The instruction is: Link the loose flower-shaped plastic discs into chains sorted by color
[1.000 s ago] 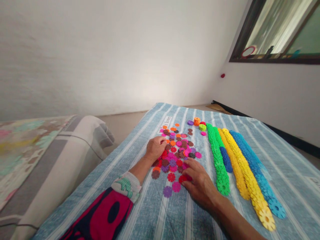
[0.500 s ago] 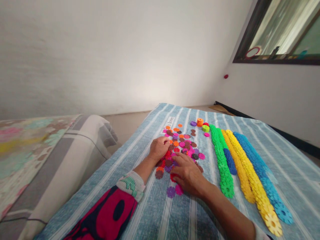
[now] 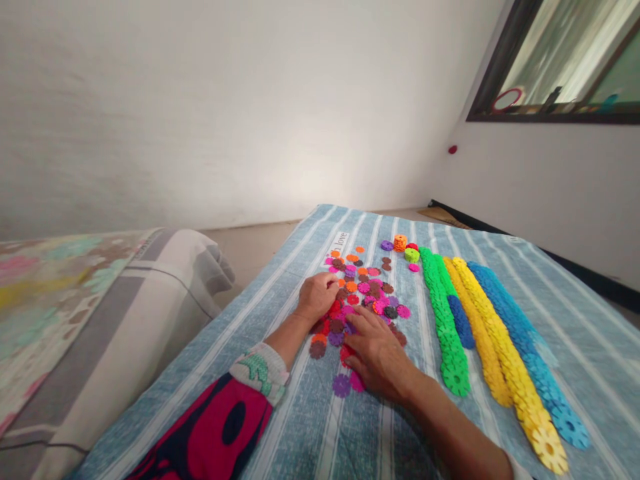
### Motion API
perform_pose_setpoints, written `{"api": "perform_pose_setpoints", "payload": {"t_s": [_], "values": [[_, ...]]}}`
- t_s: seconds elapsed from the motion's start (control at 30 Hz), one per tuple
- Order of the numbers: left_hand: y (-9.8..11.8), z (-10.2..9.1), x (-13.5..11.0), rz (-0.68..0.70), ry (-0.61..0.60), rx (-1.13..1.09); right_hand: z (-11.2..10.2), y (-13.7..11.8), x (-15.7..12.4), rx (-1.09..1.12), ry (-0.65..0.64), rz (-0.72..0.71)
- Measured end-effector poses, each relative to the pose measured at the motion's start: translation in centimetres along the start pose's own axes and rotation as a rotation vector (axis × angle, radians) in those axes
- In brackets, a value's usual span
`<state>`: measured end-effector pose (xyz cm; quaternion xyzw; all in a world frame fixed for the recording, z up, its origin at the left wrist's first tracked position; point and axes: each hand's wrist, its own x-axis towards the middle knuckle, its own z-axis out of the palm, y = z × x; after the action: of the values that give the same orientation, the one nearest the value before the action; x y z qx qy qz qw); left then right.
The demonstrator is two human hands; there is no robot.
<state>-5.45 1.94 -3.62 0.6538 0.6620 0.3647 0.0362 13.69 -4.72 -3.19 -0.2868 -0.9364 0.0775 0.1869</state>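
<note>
A loose scatter of flower-shaped plastic discs (image 3: 364, 287) in pink, red, brown, orange and purple lies on the striped cloth. At its left edge my left hand (image 3: 318, 297) is curled, fingers bent inward over red discs; whatever they pinch is hidden. My right hand (image 3: 376, 350) rests palm down on the near part of the scatter, its fingers spread apart over red, purple and pink discs. Just in front of that hand a purple disc (image 3: 341, 385) lies flat, with a pink one beside it.
Right of the scatter, overlapping discs form long green (image 3: 444, 327), yellow (image 3: 517, 373) and blue (image 3: 530, 353) rows, with a short dark blue stack (image 3: 460, 322) between. Small orange (image 3: 400, 243) and lime (image 3: 412, 255) stacks stand farther back. A cloth-covered bed (image 3: 165, 293) is at left.
Both hands stay in nearly the same places. The right hand's fingers shift slightly over the discs, and the view moves very little.
</note>
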Motion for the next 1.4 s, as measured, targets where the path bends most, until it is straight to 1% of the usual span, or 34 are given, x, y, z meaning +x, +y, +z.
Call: {"api": "perform_pose_setpoints", "payload": {"t_s": [0.1,0.17,0.27,0.33,0.47,0.53,0.6,0.7,0.87,0.93,1.0,1.13,1.23,1.4], "values": [[0.0,-0.1,0.0,0.013,0.009,-0.005,-0.2,-0.1,0.0,0.068,0.015,0.017],[0.1,-0.1,0.0,0.022,0.009,-0.005,-0.5,0.1,0.1,0.160,0.050,0.033],[0.1,-0.2,0.0,0.029,0.013,0.000,-1.2,1.0,0.1,0.342,0.126,0.090],[0.1,-0.2,0.0,0.044,0.020,0.002,-1.9,2.0,0.0,0.437,0.180,0.158],[0.2,-0.1,0.0,0.091,0.025,-0.022,-2.9,4.1,-0.4,0.443,0.315,0.302],[0.4,-0.1,-0.1,0.107,0.022,-0.043,-3.0,4.7,-0.5,0.423,0.352,0.329],[0.8,-0.2,-0.2,0.134,0.005,-0.070,-2.9,5.0,-0.6,0.419,0.357,0.335],[1.7,-0.5,-0.6,0.215,-0.074,-0.127,-2.6,4.9,-0.5,0.418,0.357,0.339],[3.4,-0.7,-1.4,0.363,-0.303,-0.151,-2.3,4.8,-0.4,0.407,0.368,0.342],[3.9,-0.8,-1.6,0.433,-0.403,-0.112,-2.3,5.0,-0.4,0.406,0.374,0.343],[4.4,-0.9,-1.8,0.473,-0.480,-0.049,-2.2,5.1,-0.5,0.406,0.382,0.348],[5.3,-1.3,-2.0,0.461,-0.597,0.111,-2.3,5.2,-0.4,0.400,0.385,0.350],[5.7,-1.7,-2.0,0.449,-0.649,0.181,-2.3,5.0,-0.2,0.390,0.379,0.349],[5.4,-1.8,-1.8,0.465,-0.665,0.186,-2.3,4.7,0.2,0.370,0.379,0.363]]}}
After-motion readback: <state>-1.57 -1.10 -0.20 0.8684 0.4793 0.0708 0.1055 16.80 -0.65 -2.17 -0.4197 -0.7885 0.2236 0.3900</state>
